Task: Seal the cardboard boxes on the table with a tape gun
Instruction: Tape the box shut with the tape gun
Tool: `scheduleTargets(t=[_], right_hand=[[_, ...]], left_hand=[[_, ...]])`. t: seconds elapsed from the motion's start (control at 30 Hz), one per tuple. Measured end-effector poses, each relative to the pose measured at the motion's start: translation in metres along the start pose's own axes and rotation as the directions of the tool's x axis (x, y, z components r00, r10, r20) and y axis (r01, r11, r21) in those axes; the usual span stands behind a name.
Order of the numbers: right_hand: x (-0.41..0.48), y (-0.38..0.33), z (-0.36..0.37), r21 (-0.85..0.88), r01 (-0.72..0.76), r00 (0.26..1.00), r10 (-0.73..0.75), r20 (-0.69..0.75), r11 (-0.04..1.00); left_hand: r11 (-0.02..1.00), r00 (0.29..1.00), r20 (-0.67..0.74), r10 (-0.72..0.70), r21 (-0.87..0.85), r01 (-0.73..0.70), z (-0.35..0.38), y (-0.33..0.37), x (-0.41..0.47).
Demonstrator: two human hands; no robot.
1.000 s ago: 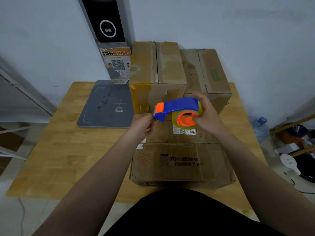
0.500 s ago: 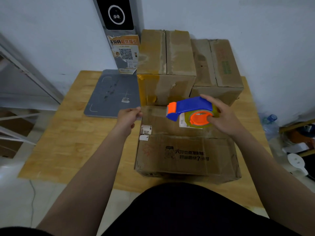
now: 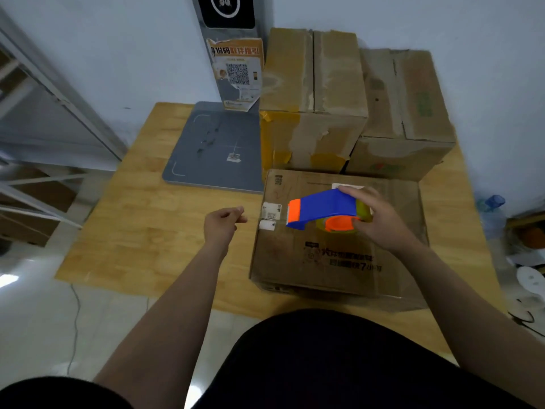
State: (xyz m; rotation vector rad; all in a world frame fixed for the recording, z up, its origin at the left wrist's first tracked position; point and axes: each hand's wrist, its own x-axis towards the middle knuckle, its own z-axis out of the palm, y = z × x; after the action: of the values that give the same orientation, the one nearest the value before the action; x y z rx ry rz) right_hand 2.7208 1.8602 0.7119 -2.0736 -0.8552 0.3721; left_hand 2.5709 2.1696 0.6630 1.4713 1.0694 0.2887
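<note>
A pale wall backs a light wooden table (image 3: pixel 141 231) seen from above. On its far left lies a flat grey square pad (image 3: pixel 212 149), with a torn orange QR-code poster (image 3: pixel 237 73) standing behind it. Two tall brown cardboard boxes stand side by side at the far edge: the taller box patched with yellow tape (image 3: pixel 312 84) and a lower box to its right (image 3: pixel 407 95). Just in front of them lies a wide, flat cardboard box with printed lettering (image 3: pixel 339 261), flaps closed. Over its top, the right hand (image 3: pixel 374 222) grips a blue and orange tape gun (image 3: pixel 324 206) by the roll end – its orange nose points left. The left hand (image 3: pixel 222 224) hovers just left of this box, fingers curled in, nothing visible in it.
</note>
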Motion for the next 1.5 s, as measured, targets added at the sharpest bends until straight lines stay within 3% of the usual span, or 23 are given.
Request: scheduleTargets(t=[0.17,0.73,1.03,1.27,1.43,1.5], right_hand=[[0.004,-0.005,0.011,-0.046,-0.013,1.0,0.013,0.005,0.999],[0.004,-0.01,0.023,-0.149,-0.071,0.997,0.073,0.01,0.986],[0.007,-0.008,0.024,-0.225,-0.029,1.0,0.03,0.003,0.974],[0.01,-0.006,0.028,-0.3,0.047,0.999,-0.036,0.041,0.953],[0.01,-0.002,0.028,-0.295,0.043,0.999,-0.031,0.045,0.955],[0.011,0.002,0.029,-0.291,0.048,0.998,-0.037,0.042,0.956]], left_hand=[[0.99,0.994,-0.021,-0.109,-0.086,0.107,0.002,-0.017,0.006],[0.971,0.981,0.023,-0.192,-0.144,0.193,0.02,-0.048,0.024],[0.999,0.997,0.06,-0.053,0.007,0.052,0.03,-0.063,0.03],[0.952,0.984,0.122,0.13,0.263,-0.159,0.036,-0.069,0.025],[0.885,0.977,0.184,0.11,0.428,-0.18,0.036,-0.063,0.024],[0.913,0.967,0.256,-0.002,0.395,-0.103,0.035,-0.059,0.027]])
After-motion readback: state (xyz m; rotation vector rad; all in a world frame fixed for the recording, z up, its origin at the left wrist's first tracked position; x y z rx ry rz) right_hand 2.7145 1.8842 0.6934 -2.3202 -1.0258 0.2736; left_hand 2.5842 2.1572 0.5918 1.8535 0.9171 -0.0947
